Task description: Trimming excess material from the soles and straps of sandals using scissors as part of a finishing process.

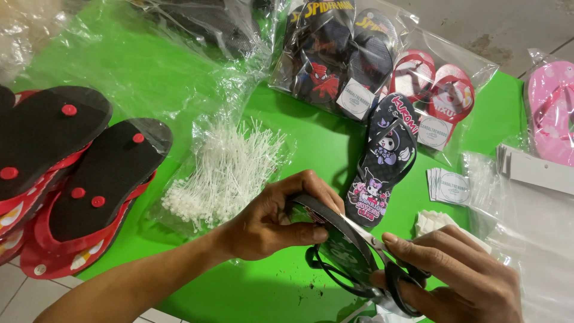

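- At the far left, upturned red flip-flops with black foam soles (89,179) lie stacked sole-up, their red strap plugs showing, hanging partly over the edge of the bright green tabletop (311,143).
- Just right of them sits a clear plastic bag of white plastic tag fasteners (224,173) — well apart from the blades.
- The left hand (269,221) is clenched around the edge of a black flip-flop with a dark green printed footbed (341,251), gripping it on edge low in the middle of the view, just above the table.
- The right hand (460,281) is closed through the black loops of a pair of steel-bladed scissors (382,257), the blades lying against the sandal by its strap.
- Risk, as I judge it: the blade tips sit near the left fingers, so a slip could nick them; a badly angled cut could also slice the strap or score the footbed.
- Further right lie a loose black sandal with cartoon print (385,158), a small stack of white round-printed paper tags (448,186), and bagged pairs — dark ones, red-strapped ones and pink ones (553,110).
- The surface is glossy green, dotted with dark specks near the hands; pale tiled floor shows at bottom left and grey concrete at top right.
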